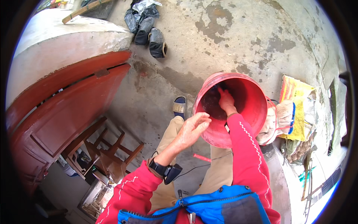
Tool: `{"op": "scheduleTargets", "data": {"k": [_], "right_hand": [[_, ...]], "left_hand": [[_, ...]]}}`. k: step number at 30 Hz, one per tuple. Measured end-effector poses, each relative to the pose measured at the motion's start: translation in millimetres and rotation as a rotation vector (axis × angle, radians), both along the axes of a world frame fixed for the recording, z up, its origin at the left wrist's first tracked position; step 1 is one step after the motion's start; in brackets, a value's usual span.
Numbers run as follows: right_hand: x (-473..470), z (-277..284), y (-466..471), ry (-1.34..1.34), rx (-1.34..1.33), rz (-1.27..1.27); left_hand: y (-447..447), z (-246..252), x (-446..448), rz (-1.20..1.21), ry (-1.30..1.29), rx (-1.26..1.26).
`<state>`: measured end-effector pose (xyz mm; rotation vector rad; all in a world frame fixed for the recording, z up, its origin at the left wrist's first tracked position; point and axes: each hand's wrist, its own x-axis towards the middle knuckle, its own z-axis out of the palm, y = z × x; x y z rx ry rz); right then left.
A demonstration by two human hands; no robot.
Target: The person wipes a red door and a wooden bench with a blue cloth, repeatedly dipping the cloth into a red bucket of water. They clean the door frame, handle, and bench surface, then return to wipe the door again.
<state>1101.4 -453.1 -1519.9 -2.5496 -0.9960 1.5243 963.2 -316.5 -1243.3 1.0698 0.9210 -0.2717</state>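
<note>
A large red plastic bucket [205, 134] stands before me with its mouth facing up. My right hand [226, 100] reaches deep inside, and its fingers meet the dark contents [211, 102] near the bottom. Shadow hides the fingertips and whatever they may touch. By the left side of the rim is my left hand [193, 127], its fingers slightly bent and apart, holding nothing. A red tubular grip [202, 157] hangs below the bucket.
A yellow woven sack [296, 112] and a pale cloth bundle [275, 120] lie to the right. To the left are a red wooden door [70, 114] and a brown wooden stool [117, 152]. Black boots [156, 42] and dark plastic bags [139, 14] rest on the concrete floor [179, 30].
</note>
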Motion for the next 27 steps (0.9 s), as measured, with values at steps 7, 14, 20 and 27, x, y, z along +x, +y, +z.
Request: {"op": "scheduleTargets", "data": {"k": [7, 14, 20, 27], "right_hand": [[10, -91, -28, 0.005, 0.166, -0.191], [18, -11, -6, 0.183, -0.142, 0.266], [22, 206, -30, 0.281, 0.416, -0.005], [7, 361, -65, 0.652, 0.727, -0.646]], "left_hand": [[3, -4, -29, 0.037, -0.066, 0.009], [5, -5, -19, -0.084, -0.006, 0.032], [-10, -8, 1, -0.461, -0.019, 0.433], [-44, -46, 13, -0.601, -0.319, 0.624]]}}
